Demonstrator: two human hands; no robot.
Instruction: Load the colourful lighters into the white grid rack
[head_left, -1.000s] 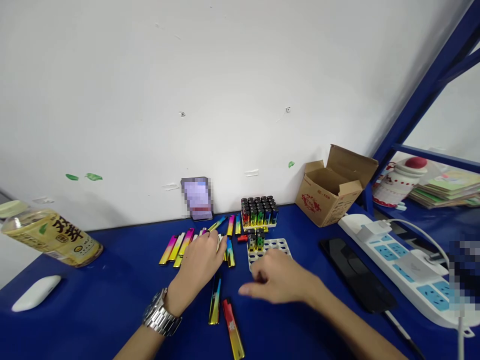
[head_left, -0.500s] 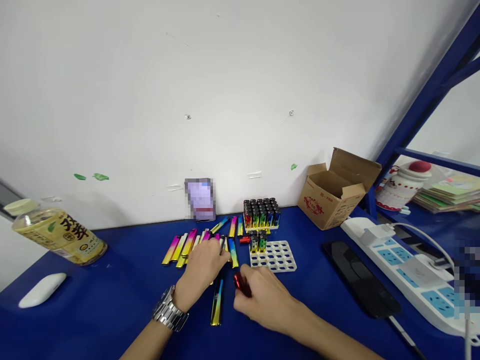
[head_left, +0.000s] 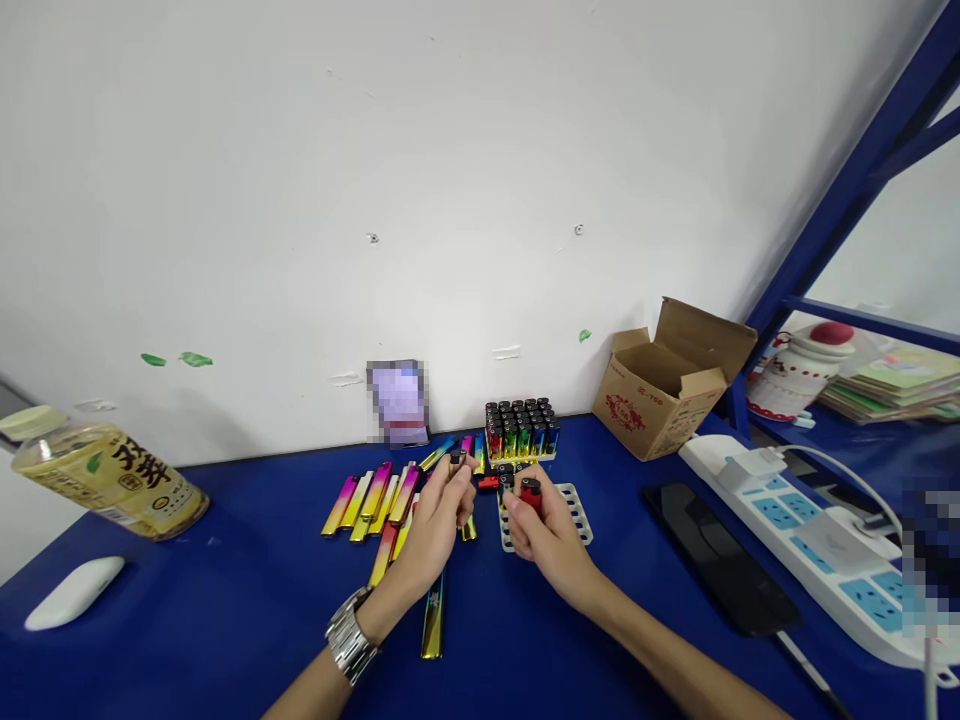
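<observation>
My right hand [head_left: 551, 535] is shut on a red lighter [head_left: 531, 495], holding it upright above a white perforated lighter tray [head_left: 579, 515]. My left hand [head_left: 431, 530] pinches a slim dark-topped lighter [head_left: 456, 462] upright between its fingertips. Beneath and left of that hand lie several gradient metallic lighter casings [head_left: 367, 505], pink, yellow and blue. One gold-and-blue casing [head_left: 433, 620] lies alone nearer me. Behind the hands stands a dense block of upright lighters [head_left: 521, 432] in a holder. My right hand hides most of the tray.
A cardboard box [head_left: 660, 385] stands open at the back right of the blue table [head_left: 247, 560]. On the right are a black phone [head_left: 716, 555] and a white power strip [head_left: 806, 540]. A plastic drink bottle [head_left: 105, 478] and a white mouse [head_left: 75, 593] lie left. A blue shelf frame stands far right.
My right hand has lifted the red lighter from the table and moved it over the tray. My left hand has raised a lighter upright, and the two hands are closer together.
</observation>
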